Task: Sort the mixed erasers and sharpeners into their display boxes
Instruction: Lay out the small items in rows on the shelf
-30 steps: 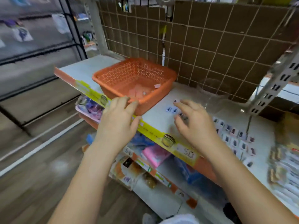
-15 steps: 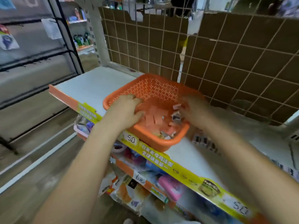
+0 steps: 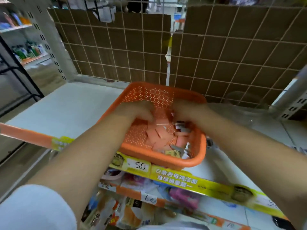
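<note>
Fingers [image 3: 147, 116] of our left hand [image 3: 132, 112] curl down into the basket [image 3: 197, 156], tips among the pink erasers [image 3: 159, 133]; blur keeps us from telling whether they pinch one. Our right hand [image 3: 187, 112] is bent in likewise, just above a dark sharpener [image 3: 180, 126], its grip equally unclear. We judge this the picking step: both hands rummage in the mixed heap lying toward the basket's near right corner. Next we need one kind singled out and lifted clear. No display box shows plainly. The basket overhangs the shelf [image 3: 74, 107] edge, so a hard press there might tip it.
</note>
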`<action>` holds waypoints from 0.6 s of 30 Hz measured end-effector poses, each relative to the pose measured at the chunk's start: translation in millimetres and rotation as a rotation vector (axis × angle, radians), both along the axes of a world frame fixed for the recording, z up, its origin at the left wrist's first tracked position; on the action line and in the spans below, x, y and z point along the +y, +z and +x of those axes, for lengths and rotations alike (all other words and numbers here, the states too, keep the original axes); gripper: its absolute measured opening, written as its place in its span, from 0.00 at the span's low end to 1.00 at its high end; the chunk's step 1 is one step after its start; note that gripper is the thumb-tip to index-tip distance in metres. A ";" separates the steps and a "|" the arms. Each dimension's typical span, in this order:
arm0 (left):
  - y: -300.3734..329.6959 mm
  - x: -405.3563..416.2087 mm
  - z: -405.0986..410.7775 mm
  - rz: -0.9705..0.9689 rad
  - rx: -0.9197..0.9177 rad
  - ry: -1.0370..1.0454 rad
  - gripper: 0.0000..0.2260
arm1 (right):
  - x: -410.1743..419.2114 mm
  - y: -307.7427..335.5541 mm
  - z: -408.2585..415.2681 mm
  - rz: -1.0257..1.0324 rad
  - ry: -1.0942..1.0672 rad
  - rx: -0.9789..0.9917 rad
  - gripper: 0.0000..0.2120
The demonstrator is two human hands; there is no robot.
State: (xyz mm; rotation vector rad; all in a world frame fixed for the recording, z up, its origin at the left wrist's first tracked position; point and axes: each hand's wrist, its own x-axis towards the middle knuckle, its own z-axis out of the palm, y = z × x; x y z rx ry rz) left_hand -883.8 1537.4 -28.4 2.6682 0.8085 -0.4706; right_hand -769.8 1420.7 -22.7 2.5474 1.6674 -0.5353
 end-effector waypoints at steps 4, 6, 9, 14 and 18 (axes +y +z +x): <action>-6.5 1.0 5.8 -0.067 0.011 0.004 0.13 | 3.1 -6.0 3.3 -0.004 -0.022 -0.025 0.14; -7.5 0.5 6.3 -0.075 0.010 -0.006 0.12 | 2.2 -6.2 2.9 0.007 -0.012 -0.045 0.13; -7.1 -1.0 3.7 -0.087 -0.020 0.014 0.14 | 0.1 -5.1 2.3 0.043 -0.005 -0.042 0.10; -6.9 -4.5 -0.3 -0.103 -0.121 0.029 0.17 | 1.1 -7.3 2.9 0.051 0.050 -0.107 0.11; -3.8 -0.4 -5.3 -0.128 -0.270 0.045 0.18 | -1.5 0.7 1.7 0.211 -0.019 0.052 0.17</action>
